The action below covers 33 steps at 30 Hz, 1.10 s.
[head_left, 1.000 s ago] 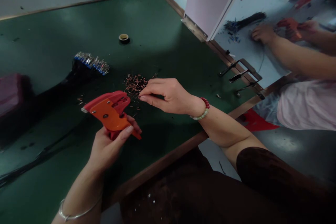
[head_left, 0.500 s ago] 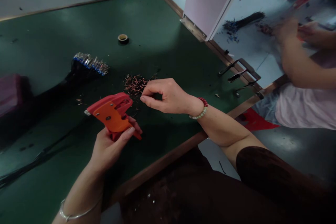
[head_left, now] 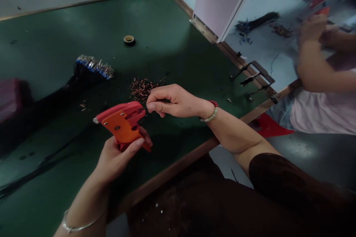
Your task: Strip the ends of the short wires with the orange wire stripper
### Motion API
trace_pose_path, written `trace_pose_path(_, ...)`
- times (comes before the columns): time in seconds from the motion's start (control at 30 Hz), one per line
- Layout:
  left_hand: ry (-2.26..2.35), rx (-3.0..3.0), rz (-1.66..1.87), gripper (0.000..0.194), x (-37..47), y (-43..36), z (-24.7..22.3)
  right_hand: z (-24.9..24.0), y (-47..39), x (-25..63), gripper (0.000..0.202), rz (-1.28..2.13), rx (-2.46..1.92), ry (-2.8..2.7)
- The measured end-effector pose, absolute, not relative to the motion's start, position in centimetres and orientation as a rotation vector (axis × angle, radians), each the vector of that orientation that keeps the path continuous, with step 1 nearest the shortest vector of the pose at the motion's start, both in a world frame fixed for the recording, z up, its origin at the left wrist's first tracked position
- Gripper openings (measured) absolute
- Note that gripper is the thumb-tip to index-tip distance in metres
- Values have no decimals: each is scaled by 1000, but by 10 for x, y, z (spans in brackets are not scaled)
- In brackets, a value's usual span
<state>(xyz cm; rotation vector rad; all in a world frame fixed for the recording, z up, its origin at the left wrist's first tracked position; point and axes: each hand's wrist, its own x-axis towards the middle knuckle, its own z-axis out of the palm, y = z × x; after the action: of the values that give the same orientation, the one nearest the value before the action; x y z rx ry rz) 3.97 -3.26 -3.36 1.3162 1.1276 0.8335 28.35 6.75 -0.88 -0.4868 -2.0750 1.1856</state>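
My left hand (head_left: 119, 155) is wrapped round the grip of a red and orange wire stripper (head_left: 119, 124), its jaws pointing right. My right hand (head_left: 174, 100) is closed in a pinch right at those jaws. A short bit of thin dark wire (head_left: 145, 108) shows between the fingertips and the jaws; the rest of it is hidden. Behind the pinch lies a pile of small copper-coloured scraps (head_left: 141, 88) on the green table mat (head_left: 91, 18). To the left is a bundle of black wires with blue and silver ends (head_left: 96, 67).
A tape roll (head_left: 129, 40) lies farther back. A black metal bracket (head_left: 257, 72) sits at the table's right edge, near a pale upright panel (head_left: 218, 3). On the right a co-worker's arm (head_left: 317, 64) reaches over another table. Dark strands (head_left: 30, 176) lie at left.
The stripper has moved slightly right, and my right hand has shifted a little left, so its fingertips now meet the jaws. The co-worker's hands have moved as well.
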Motion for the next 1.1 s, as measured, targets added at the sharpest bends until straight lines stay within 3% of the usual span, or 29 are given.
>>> trace_pose_path(0.6,1059,1306,789,23,43,-35,-28,-6,76,294,34,1358,-354,-2153)
trace_pose_path(1.1,1010,1362,796,36,46,-35,-28,-4,79,299,35,1373,-321,-2184)
